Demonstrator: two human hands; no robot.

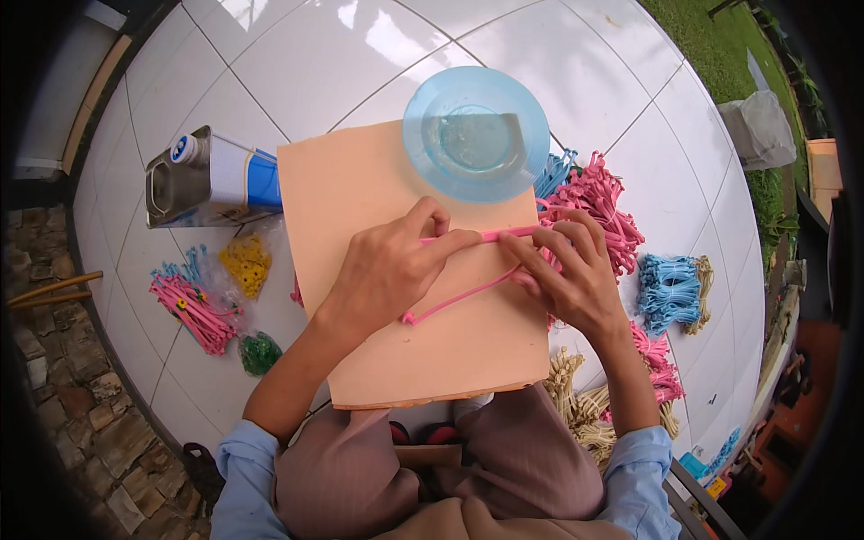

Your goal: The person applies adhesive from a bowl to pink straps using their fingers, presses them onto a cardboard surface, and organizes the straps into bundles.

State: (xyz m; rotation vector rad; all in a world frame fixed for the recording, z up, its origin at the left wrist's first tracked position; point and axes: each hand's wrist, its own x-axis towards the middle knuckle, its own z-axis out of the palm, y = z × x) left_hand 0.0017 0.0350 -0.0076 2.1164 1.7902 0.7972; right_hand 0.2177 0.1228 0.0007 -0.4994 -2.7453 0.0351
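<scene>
Above a peach-coloured board (432, 364), a pink strap (491, 236) is stretched level between my two hands. My left hand (391, 263) pinches its left end between thumb and fingers. The right hand (571, 274) grips the other end, with its fingertips on the strap. A thin pink cord (463, 300) with a knotted tip hangs from the right hand and lies slanting over the board. A translucent blue plate (425, 101) rests at the board's far right corner, with a clear wet-looking patch in its middle.
A rectangular metal can (216, 171) stands left of the board, near bags of yellow pieces (246, 265) and green pieces (259, 354) and a pink bundle (193, 310). Pink (607, 202), blue (668, 292) and beige bundles (565, 378) lie on the right.
</scene>
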